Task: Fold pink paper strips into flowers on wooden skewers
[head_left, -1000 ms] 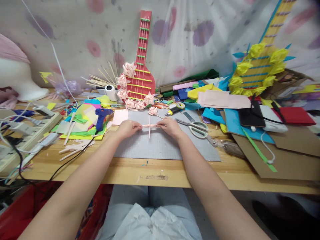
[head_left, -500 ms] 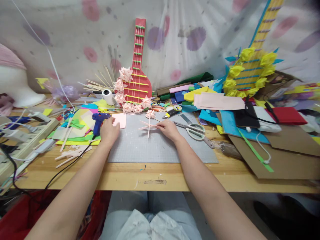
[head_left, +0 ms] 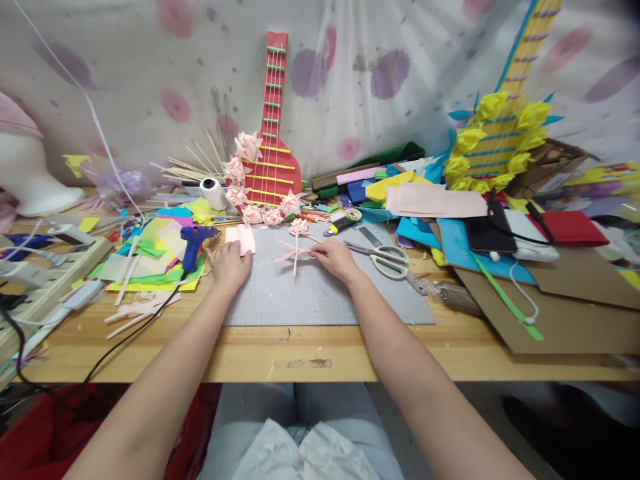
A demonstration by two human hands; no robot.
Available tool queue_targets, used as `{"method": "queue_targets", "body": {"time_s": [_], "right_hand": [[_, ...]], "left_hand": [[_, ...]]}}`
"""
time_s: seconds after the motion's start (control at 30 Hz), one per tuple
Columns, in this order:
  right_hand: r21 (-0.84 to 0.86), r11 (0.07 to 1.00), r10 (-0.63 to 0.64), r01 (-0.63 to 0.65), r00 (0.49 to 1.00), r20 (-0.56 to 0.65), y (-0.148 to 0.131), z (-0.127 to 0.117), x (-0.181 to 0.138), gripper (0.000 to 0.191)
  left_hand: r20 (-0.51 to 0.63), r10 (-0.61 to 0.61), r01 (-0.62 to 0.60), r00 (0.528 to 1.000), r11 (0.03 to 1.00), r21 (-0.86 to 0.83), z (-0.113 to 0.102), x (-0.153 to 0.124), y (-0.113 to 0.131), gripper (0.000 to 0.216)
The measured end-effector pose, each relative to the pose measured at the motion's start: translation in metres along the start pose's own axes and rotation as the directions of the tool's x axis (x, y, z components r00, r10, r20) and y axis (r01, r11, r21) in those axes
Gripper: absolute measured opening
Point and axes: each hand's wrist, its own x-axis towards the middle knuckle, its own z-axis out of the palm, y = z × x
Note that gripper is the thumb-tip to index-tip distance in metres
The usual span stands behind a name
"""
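My left hand [head_left: 230, 268] rests at the near edge of a small pink paper piece [head_left: 241, 238], fingers spread and their tips touching or very close to it. Just left of that hand a blue glue gun [head_left: 194, 247] stands on the coloured paper. My right hand [head_left: 338, 259] pinches one end of crossed pink paper strips [head_left: 294, 253], holding them over the grey cutting mat [head_left: 300, 300]. Behind the strips lies a pink paper flower [head_left: 299, 227]. Scissors [head_left: 390, 261] lie right of my right hand.
A red paper instrument [head_left: 273, 157] with pink flowers leans at the back; a yellow one [head_left: 495, 143] stands right. Coloured paper scraps [head_left: 155, 250] and a power strip [head_left: 60, 287] lie left. Cardboard [head_left: 550, 320] and a black phone [head_left: 490, 230] are at right.
My left hand has moved right, away from beside the glue gun to the pink paper, which has shifted slightly right. My right hand keeps the paper strips in about the same place.
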Motion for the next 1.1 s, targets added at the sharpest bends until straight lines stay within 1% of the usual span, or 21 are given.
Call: {"method": "queue_targets", "body": {"time_s": [0.07,0.17,0.33,0.43,0.5,0.57,0.6,0.63,0.67,0.7,0.73,0.77,0.8,0.87,1.0,1.1], "right_hand": [[-0.007,1.0,-0.001,0.001,1.0,-0.005,-0.001,0.0,0.0,0.018],[-0.016,1.0,-0.009,0.009,1.0,0.006,-0.002,0.001,-0.001,0.018],[0.005,1.0,0.003,-0.004,0.998,0.058,-0.004,0.003,-0.001,0.019],[0.029,0.999,0.016,-0.018,0.997,0.071,-0.004,0.003,-0.001,0.02],[0.043,0.999,0.015,-0.018,0.998,0.069,-0.003,0.004,-0.002,0.02],[0.051,0.999,0.015,-0.019,0.998,0.064,-0.002,0.005,-0.002,0.02],[0.053,0.998,0.015,-0.019,0.998,0.061,-0.001,0.005,-0.002,0.02],[0.055,0.998,0.014,-0.018,0.998,0.061,-0.001,0.006,-0.001,0.02],[0.054,0.998,0.011,-0.014,0.998,0.061,-0.001,0.007,-0.001,0.02],[0.053,0.999,0.003,-0.007,0.998,0.06,0.0,0.007,-0.001,0.019],[0.05,0.999,-0.005,0.002,0.998,0.06,0.0,0.007,-0.001,0.019],[0.046,0.999,-0.013,0.011,0.998,0.06,0.0,0.008,-0.001,0.018],[0.042,0.999,-0.02,0.017,0.998,0.06,0.0,0.008,-0.001,0.018],[0.039,0.999,-0.023,0.021,0.998,0.054,-0.001,0.008,-0.001,0.017],[0.043,0.999,-0.017,0.015,0.999,0.042,-0.001,0.008,-0.001,0.017],[0.044,0.999,-0.012,0.01,0.999,0.045,-0.001,0.008,-0.001,0.016]], "left_hand": [[-0.05,-0.019,0.018,0.999,0.999,-0.032,0.0,-0.001,0.002,0.043],[-0.114,-0.013,0.001,0.993,0.995,-0.1,-0.002,-0.001,0.006,0.043],[-0.146,-0.015,-0.013,0.989,0.981,-0.195,0.001,0.0,0.013,0.039],[-0.194,-0.006,-0.042,0.981,0.969,-0.242,-0.001,0.0,0.011,0.034],[-0.248,-0.021,-0.05,0.969,0.96,-0.276,-0.007,0.0,0.004,0.028],[-0.325,-0.098,0.0,0.941,0.958,-0.287,-0.014,0.0,-0.008,0.024],[-0.382,-0.174,0.061,0.907,0.955,-0.289,-0.018,0.0,-0.015,0.023],[-0.447,-0.268,0.14,0.854,0.944,-0.299,-0.021,0.0,-0.022,0.025],[-0.48,-0.338,0.208,0.809,0.93,-0.304,-0.023,0.001,-0.029,0.03],[-0.475,-0.393,0.271,0.787,0.912,-0.307,-0.024,0.001,-0.036,0.037],[-0.426,-0.44,0.33,0.79,0.892,-0.309,-0.024,0.002,-0.042,0.043],[-0.346,-0.485,0.387,0.803,0.866,-0.315,-0.023,0.003,-0.047,0.048],[-0.285,-0.528,0.437,0.8,0.839,-0.325,-0.022,0.004,-0.05,0.052],[-0.218,-0.573,0.492,0.79,0.805,-0.333,-0.021,0.005,-0.055,0.052],[-0.251,-0.601,0.509,0.759,0.787,-0.348,-0.02,0.008,-0.058,0.044],[-0.232,-0.619,0.531,0.75,0.774,-0.345,-0.02,0.008,-0.059,0.042]]}}
